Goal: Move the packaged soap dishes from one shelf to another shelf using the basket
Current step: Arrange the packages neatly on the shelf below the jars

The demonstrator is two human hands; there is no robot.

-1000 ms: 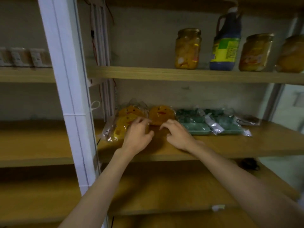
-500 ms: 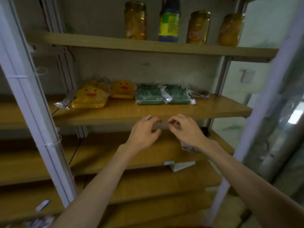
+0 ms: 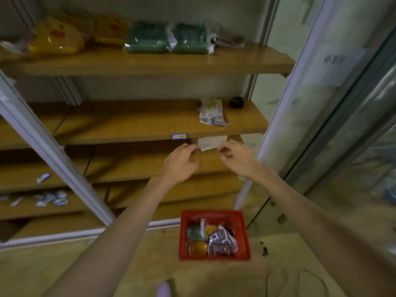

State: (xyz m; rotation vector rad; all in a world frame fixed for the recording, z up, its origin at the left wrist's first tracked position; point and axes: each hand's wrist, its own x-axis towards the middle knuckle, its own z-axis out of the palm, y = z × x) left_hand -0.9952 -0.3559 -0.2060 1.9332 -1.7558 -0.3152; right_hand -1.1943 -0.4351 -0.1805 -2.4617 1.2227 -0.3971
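Yellow duck-faced packaged soap dishes (image 3: 56, 37) and green packaged soap dishes (image 3: 166, 38) lie on the upper wooden shelf (image 3: 150, 63). A red plastic basket (image 3: 214, 234) stands on the floor below with several packaged dishes inside, green, yellow, orange and one in a printed wrapper. My left hand (image 3: 182, 162) and my right hand (image 3: 234, 157) hover side by side in front of the lower shelves, well above the basket. Both have loosely curled fingers and hold nothing.
A crumpled packet (image 3: 211, 113) and a small black object (image 3: 236, 102) lie on the second shelf (image 3: 132, 127). White shelf uprights (image 3: 55, 151) stand left and right. Loose labels (image 3: 51, 199) lie on a low left shelf. A glass-fronted cabinet (image 3: 353, 125) is to the right.
Both hands left the yellow dishes on the upper shelf and dropped lower, empty. The view swung down and right, bringing the red basket on the floor into sight.
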